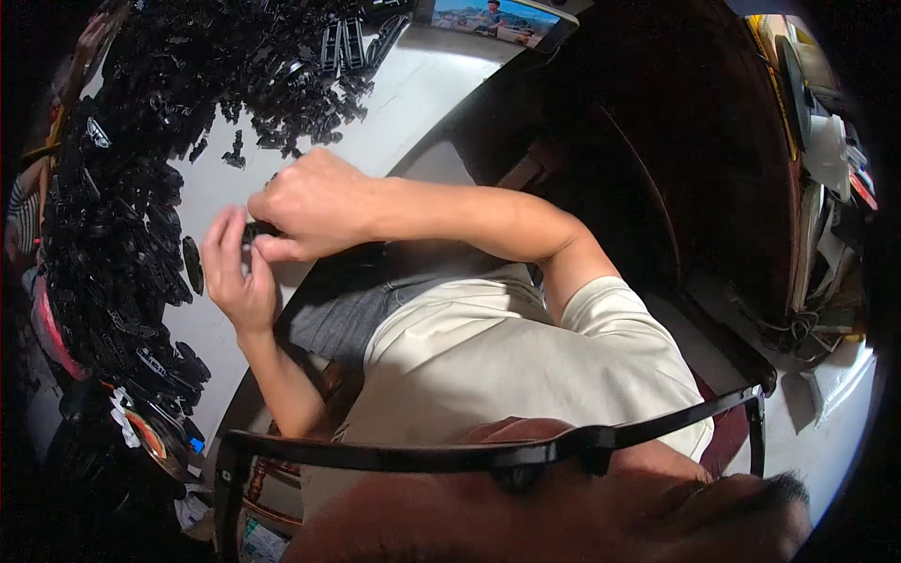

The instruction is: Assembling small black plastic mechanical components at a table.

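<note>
My left hand point(238, 272) is raised at the near edge of the white table, fingers bent and thumb up, meeting my right hand. Between the two hands shows a small black plastic part point(251, 233), pinched and mostly covered by fingers. My right hand point(317, 205) comes in from the right, its back turned up and its fingers curled down around the part's other side. Beside my left hand lies a flat, oval black piece point(192, 265) on the tabletop. A small loose black part point(235, 150) rests beyond my right hand.
A large heap of black plastic parts point(122, 235) covers the table's left and far side. A phone point(497, 21) playing a video stands at the far edge. At far left sits another person in a striped top point(26, 211). A small blue object point(196, 445) lies near the lower left.
</note>
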A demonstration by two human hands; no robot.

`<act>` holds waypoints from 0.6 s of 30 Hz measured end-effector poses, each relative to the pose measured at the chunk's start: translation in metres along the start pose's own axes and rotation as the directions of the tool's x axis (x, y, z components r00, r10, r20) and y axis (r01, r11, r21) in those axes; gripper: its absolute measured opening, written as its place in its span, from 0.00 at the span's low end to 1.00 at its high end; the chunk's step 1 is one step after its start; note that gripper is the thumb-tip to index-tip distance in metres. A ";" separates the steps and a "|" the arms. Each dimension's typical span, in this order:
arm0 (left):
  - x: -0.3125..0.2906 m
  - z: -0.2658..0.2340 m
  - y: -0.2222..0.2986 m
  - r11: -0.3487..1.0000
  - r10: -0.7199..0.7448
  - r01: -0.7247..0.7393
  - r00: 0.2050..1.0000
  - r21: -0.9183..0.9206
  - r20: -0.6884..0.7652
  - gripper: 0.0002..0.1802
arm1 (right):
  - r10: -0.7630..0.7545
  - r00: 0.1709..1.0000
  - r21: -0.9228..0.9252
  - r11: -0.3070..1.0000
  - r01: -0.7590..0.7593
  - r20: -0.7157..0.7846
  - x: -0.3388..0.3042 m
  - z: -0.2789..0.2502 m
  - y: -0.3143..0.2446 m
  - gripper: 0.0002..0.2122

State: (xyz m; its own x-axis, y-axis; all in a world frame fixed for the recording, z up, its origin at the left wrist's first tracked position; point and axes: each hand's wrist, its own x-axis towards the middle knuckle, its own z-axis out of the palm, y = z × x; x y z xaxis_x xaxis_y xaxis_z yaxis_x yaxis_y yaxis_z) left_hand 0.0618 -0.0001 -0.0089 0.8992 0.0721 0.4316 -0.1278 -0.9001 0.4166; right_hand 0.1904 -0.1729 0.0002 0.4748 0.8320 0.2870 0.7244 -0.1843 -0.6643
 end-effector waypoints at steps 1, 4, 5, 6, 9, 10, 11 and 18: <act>-0.009 -0.001 -0.002 1.000 -0.002 0.002 1.000 0.004 -0.002 0.24 | 0.000 1.000 0.026 1.000 -0.001 0.025 -0.002 0.002 0.000 0.18; -0.026 -0.005 -0.003 0.989 -0.138 0.136 0.990 -0.067 -0.035 0.21 | 0.071 0.977 0.063 0.996 -0.059 -0.202 -0.009 0.020 0.005 0.18; -0.027 -0.006 -0.003 0.988 -0.141 0.139 0.989 -0.066 -0.033 0.21 | 0.072 0.977 0.066 0.996 -0.060 -0.199 -0.011 0.025 0.007 0.18; -0.029 -0.006 -0.004 0.970 -0.244 0.241 0.968 -0.042 -0.063 0.20 | 0.108 0.966 -0.046 0.992 -0.122 -0.234 -0.011 0.029 0.009 0.19; -0.032 -0.009 -0.003 0.931 -0.363 0.364 0.923 -0.019 -0.126 0.18 | 0.133 0.961 -0.181 0.967 -0.180 -0.244 -0.007 0.035 0.008 0.17; -0.033 -0.007 -0.005 0.931 -0.364 0.364 0.922 -0.026 -0.128 0.18 | 0.139 0.963 -0.213 0.958 -0.189 -0.229 -0.005 0.036 0.009 0.15; -0.033 -0.006 -0.006 0.931 -0.365 0.364 0.922 -0.034 -0.129 0.18 | 0.146 0.966 -0.246 0.949 -0.199 -0.215 -0.003 0.037 0.010 0.13; -0.024 0.003 -0.002 0.868 -0.480 0.461 0.873 -0.186 -0.078 0.17 | 0.056 0.957 -0.271 0.953 -0.137 -0.285 -0.003 0.043 0.013 0.07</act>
State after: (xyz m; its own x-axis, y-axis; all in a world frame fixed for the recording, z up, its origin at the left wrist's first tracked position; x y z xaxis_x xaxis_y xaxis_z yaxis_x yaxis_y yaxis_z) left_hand 0.0421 -0.0011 -0.0229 0.8140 0.5291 0.2395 0.2256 -0.6680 0.7091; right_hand 0.1773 -0.1556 -0.0391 0.6374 0.6365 0.4342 0.7609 -0.4310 -0.4850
